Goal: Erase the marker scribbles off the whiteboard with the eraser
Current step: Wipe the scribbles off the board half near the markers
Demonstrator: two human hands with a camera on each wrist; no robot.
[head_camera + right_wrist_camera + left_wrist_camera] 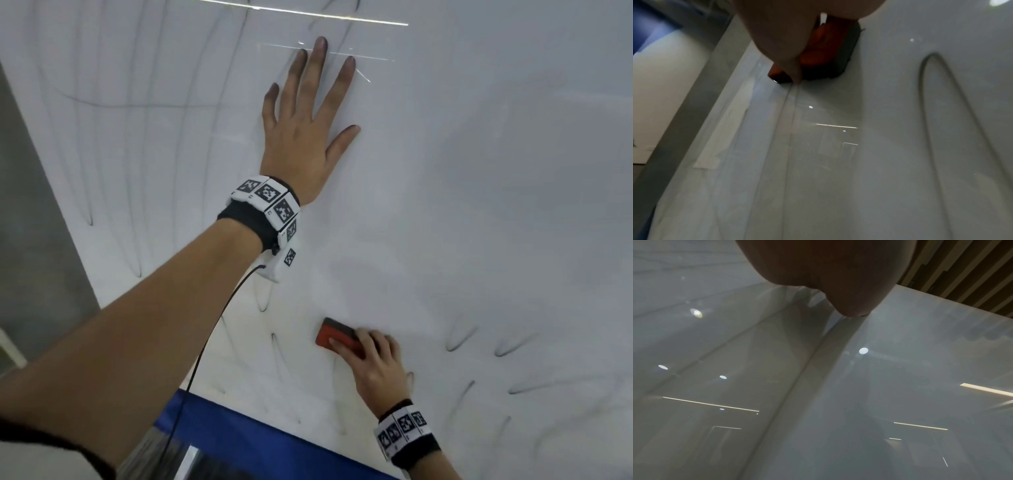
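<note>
A white whiteboard [479,171] fills the head view, with dark marker scribbles [113,102] at the left, top and bottom right. My left hand [305,113] lies flat on the board with fingers spread, its palm [828,272] dark in the left wrist view. Low on the board my right hand [370,356] grips a red eraser [337,335] with a dark felt side and presses it to the surface. The right wrist view shows the eraser [828,53] under my fingers, with a looped marker line [937,81] to its right.
A blue strip [239,431] runs along the board's lower edge. A grey wall [30,222] lies beyond the left edge. A black cable [205,342] hangs from my left wristband. Wooden slats [972,264] show past the board's corner in the left wrist view.
</note>
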